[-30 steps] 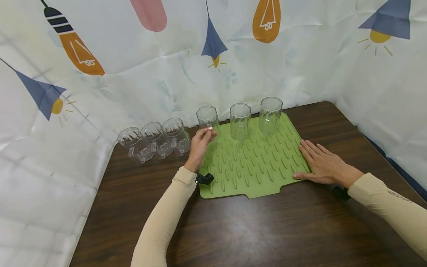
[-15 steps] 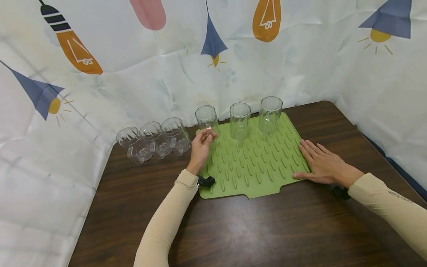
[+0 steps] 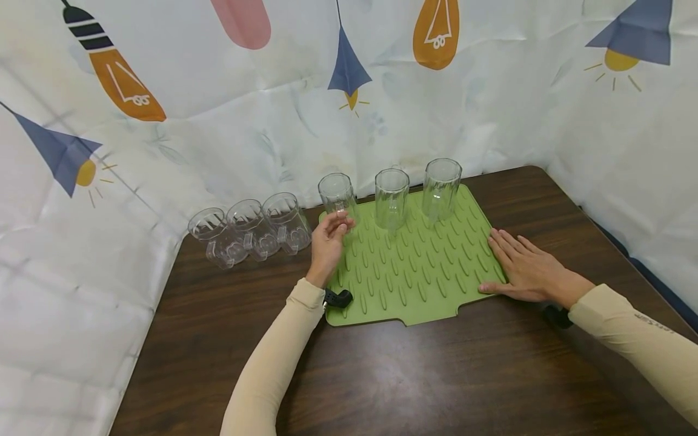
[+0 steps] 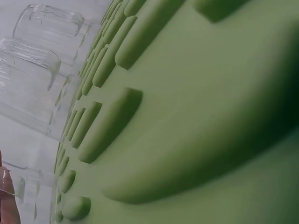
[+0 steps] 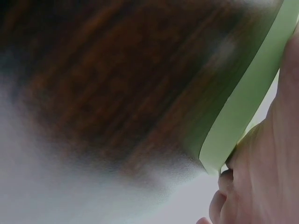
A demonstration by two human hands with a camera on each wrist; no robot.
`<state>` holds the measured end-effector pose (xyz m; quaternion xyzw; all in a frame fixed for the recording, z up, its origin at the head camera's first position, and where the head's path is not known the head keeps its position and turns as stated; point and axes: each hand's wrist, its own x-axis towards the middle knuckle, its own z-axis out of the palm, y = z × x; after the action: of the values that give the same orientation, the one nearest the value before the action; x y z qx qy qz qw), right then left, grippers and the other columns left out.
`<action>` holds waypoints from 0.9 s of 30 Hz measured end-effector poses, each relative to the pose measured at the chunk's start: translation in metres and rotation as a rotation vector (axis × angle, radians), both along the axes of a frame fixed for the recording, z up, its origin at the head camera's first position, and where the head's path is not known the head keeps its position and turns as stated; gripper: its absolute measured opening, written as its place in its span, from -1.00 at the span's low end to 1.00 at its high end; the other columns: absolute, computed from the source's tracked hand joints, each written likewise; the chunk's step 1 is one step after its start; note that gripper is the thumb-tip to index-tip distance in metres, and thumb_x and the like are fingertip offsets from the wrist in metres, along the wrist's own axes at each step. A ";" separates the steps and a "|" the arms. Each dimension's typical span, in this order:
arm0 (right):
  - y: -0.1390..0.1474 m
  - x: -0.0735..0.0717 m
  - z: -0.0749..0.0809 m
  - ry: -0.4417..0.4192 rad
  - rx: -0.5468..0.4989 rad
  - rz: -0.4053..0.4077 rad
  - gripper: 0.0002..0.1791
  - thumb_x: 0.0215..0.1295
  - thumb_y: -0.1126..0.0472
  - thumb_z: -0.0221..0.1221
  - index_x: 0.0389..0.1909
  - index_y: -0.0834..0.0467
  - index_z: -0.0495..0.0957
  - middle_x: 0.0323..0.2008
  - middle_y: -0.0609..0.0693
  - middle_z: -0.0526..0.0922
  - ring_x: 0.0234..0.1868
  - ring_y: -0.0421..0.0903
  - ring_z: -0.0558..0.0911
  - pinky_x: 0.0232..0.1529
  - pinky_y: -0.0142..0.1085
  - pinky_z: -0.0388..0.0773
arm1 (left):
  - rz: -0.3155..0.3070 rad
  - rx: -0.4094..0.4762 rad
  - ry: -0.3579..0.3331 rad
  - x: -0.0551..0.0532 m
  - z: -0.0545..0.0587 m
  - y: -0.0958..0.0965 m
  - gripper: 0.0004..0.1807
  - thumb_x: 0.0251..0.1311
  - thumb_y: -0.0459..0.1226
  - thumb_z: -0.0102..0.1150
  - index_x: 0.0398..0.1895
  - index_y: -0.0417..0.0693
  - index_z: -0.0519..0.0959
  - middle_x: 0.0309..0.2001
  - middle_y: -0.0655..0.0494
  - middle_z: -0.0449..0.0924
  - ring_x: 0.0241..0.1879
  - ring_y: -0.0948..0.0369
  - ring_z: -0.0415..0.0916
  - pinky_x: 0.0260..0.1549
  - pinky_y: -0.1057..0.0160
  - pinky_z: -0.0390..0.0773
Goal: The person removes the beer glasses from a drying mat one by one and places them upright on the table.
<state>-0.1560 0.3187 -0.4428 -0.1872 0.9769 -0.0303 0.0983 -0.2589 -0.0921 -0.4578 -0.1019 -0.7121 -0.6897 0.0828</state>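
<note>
My left hand (image 3: 327,249) pinches the handle of a clear glass mug (image 3: 335,186) at the back left corner of the green ridged mat (image 3: 406,278). The left wrist view shows a fingertip (image 4: 6,182) at that handle, low at the left edge. Two more glass mugs, a middle one (image 3: 391,197) and a right one (image 3: 443,188), stand upright along the mat's back edge. My right hand (image 3: 526,266) rests on the mat's right edge, its fingers straight. In the right wrist view, that hand (image 5: 264,172) lies against the mat's side (image 5: 243,100).
Three clear mugs stand in a row on the dark wooden table (image 3: 218,339) left of the mat: a left one (image 3: 209,233), a middle one (image 3: 253,230) and a right one (image 3: 289,221). A white printed curtain (image 3: 229,139) hangs close behind the table.
My left hand has shifted slightly, its fingers lower at the handle. The held mug has moved a little to the left. My right hand stays where it was.
</note>
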 end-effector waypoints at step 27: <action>-0.001 0.002 0.000 0.000 -0.017 -0.003 0.26 0.31 -0.54 0.07 0.61 0.38 -0.04 0.66 0.36 -0.09 0.66 0.34 -0.01 0.62 0.32 -0.07 | 0.043 0.089 -0.005 0.007 0.016 -0.007 -0.77 0.44 -0.51 0.07 0.09 -0.32 0.57 0.04 -0.31 0.68 -0.18 0.40 0.72 0.06 0.29 0.72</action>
<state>-0.1536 0.3172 -0.4430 -0.1866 0.9769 -0.0387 0.0967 -0.2517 -0.0991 -0.4422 -0.0809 -0.6829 -0.7191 0.1004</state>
